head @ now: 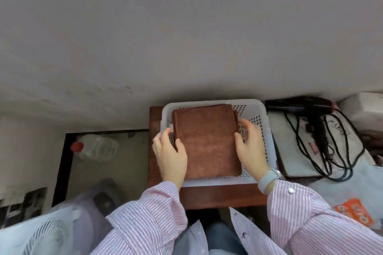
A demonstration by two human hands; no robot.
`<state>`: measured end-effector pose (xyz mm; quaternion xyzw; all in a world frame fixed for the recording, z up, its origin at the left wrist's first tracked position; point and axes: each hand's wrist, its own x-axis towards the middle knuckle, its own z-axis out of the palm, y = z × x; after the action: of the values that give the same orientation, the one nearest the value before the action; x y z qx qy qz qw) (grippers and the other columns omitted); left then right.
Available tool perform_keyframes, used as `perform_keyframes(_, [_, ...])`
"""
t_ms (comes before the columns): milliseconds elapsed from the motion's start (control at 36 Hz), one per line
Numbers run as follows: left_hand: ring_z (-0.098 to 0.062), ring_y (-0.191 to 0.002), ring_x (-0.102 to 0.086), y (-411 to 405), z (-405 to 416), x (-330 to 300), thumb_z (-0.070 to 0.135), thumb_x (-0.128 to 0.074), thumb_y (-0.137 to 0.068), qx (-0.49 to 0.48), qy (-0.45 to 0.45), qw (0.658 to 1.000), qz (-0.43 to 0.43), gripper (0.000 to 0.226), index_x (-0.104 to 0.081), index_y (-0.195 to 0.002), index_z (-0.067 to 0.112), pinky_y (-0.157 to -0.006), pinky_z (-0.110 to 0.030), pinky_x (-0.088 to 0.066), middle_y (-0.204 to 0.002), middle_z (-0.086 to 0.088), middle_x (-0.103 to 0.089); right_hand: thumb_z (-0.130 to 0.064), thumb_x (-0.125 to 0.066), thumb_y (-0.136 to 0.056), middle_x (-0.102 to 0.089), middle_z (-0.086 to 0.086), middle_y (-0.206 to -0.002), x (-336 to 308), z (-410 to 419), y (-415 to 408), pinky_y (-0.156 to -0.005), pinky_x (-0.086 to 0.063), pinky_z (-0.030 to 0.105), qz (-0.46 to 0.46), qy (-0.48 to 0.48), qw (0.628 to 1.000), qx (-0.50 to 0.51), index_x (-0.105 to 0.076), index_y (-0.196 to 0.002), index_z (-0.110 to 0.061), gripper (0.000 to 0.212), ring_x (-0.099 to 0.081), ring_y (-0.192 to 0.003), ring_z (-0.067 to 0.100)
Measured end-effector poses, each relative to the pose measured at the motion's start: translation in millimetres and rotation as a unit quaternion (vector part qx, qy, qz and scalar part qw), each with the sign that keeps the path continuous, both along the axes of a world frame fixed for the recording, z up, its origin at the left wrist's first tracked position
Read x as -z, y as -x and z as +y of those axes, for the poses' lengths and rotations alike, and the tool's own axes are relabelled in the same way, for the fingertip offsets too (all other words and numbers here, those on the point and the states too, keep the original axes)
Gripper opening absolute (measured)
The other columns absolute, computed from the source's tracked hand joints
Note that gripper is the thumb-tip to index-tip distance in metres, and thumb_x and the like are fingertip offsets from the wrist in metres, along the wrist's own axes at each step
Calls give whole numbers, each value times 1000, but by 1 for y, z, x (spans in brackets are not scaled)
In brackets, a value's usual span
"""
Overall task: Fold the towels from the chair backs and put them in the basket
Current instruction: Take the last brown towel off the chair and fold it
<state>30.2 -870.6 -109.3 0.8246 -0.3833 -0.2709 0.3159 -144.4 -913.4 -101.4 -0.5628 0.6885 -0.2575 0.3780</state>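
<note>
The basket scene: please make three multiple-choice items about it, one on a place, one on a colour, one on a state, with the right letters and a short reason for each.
1. Where does the white basket stand?
A. on a wooden stool
B. on the floor
C. on a chair back

2. What colour is the folded towel?
A. blue
B. brown
C. white

3. How is the towel being handled?
A. left hand alone
B. no hand touches it
C. both hands at its sides

Answers: 1 A, the wooden stool shows under the basket. 2 B, its cloth is reddish brown. 3 C, the left hand and the right hand hold its two side edges.
</note>
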Motion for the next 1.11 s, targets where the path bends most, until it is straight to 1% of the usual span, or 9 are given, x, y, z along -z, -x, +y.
perform_keyframes(139, [-24, -130, -39, 9, -11, -1, 7, -41, -88, 188, 79, 957, -204, 39, -51, -126, 11, -105, -38, -32, -134, -10, -49, -5, -37, -82, -54, 14, -123, -4, 4, -22, -107, -29, 44, 206, 222, 944, -129, -55, -119, -7, 42, -44, -119, 28])
perform_keyframes(278, [-30, -134, -34, 11, -33, 31, 23, -28, -90, 315, -9, 906, -284, 49, -38, -135, 7, -114, -42, -16, -141, -15, -42, -18, -32, -85, -40, 16, -142, 28, -10, -39, -112, -8, 46, 327, 135, 905, -236, -43, -134, -13, 50, -27, -135, 31])
perform_keyframes(444, [-25, -141, -5, 3, -38, 62, 34, -27, -91, 339, -27, 894, -292, 58, -13, -144, 18, -115, -39, -1, -151, -8, -8, -34, -30, -89, -23, 11, -151, 66, -11, -26, -112, -6, 46, 324, 93, 908, -247, -26, -142, -23, 54, -7, -140, 27])
perform_keyframes(556, [-24, -142, 0, 2, -39, 72, 36, -28, -89, 335, -34, 895, -292, 60, -9, -145, 21, -115, -39, 2, -151, -7, -2, -35, -30, -88, -12, 6, -150, 77, -13, -28, -113, 2, 43, 316, 112, 910, -244, -23, -142, -24, 55, -5, -139, 28])
perform_keyframes(639, [-24, -142, 0, 2, -40, 74, 36, -29, -89, 335, -38, 899, -280, 61, -10, -145, 20, -115, -40, 1, -152, -8, -3, -34, -31, -88, -17, 8, -151, 81, -13, -28, -113, 5, 40, 316, 112, 911, -238, -23, -142, -23, 55, -6, -139, 28])
perform_keyframes(833, [-22, -142, 1, 1, -46, 54, 36, -26, -90, 350, -73, 896, -264, 59, -14, -145, 19, -117, -40, 0, -154, -11, -13, -34, -30, -88, -26, 9, -151, 55, -18, -31, -113, -10, 49, 295, 67, 922, -241, -28, -141, -23, 54, -9, -140, 27])
perform_keyframes(944, [-20, -143, 4, -6, -53, 23, 32, -31, -95, 379, -78, 891, -235, 55, -14, -146, 21, -114, -33, 6, -155, -7, -8, -32, -33, -84, -44, 10, -140, 22, -23, -30, -110, -22, 50, 271, 79, 929, -239, -47, -131, -17, 51, -34, -134, 31])
perform_keyframes(1028, [-24, -139, -24, -13, -62, -9, 22, -42, -91, 361, -47, 898, -248, 47, -39, -137, 13, -113, -38, -19, -148, -10, -33, -29, -33, -84, -58, 10, -123, -7, -33, -32, -101, -41, 50, 238, 110, 940, -218, -56, -120, -13, 45, -52, -118, 31])
perform_keyframes(1111, [-25, -118, -53, -19, -79, -51, 22, -40, -82, 331, 38, 908, -255, 40, -59, -115, 11, -94, -40, -44, -125, -8, -58, -28, -32, -86, -63, 9, -113, -54, -49, -35, -88, -49, 43, 184, 132, 954, -198, -58, -117, -10, 44, -58, -106, 28])
